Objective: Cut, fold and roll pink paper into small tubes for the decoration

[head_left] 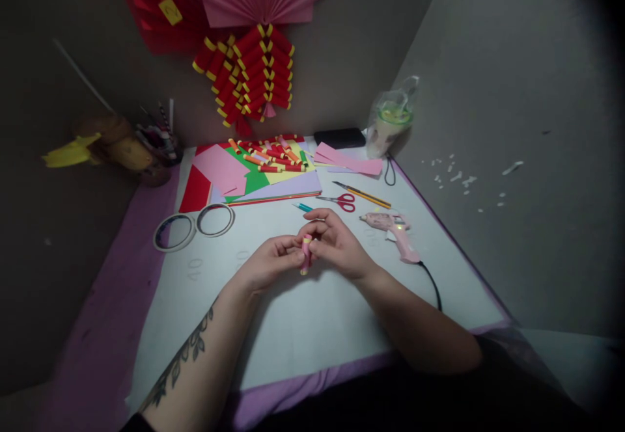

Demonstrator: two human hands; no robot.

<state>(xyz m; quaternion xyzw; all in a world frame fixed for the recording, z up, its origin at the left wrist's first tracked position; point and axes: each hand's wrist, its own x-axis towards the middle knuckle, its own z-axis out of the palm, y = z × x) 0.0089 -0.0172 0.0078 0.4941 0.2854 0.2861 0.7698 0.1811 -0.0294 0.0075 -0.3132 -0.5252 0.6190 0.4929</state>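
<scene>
A small pink paper roll (pixel 306 256) with yellow bands at its ends stands nearly upright between my hands, over the middle of the white table sheet. My left hand (pixel 273 261) pinches it from the left, thumb against its side. From the right, my right hand (pixel 336 243) holds the same roll between thumb and fingers, its index finger arched above. Just behind my right hand lies a teal pen (pixel 303 207), partly covered by the fingers. Red-handled scissors (pixel 346 202) rest a little beyond it.
A pink glue gun (pixel 398 230) with a cord and a yellow cutter (pixel 368 196) lie right. Two tape rolls (pixel 173 232) (pixel 215 220) sit left. Coloured papers (pixel 219 168) bear several small rolls at the back, near a bagged cup (pixel 390 123). Paper decorations (pixel 263 67) hang on the wall.
</scene>
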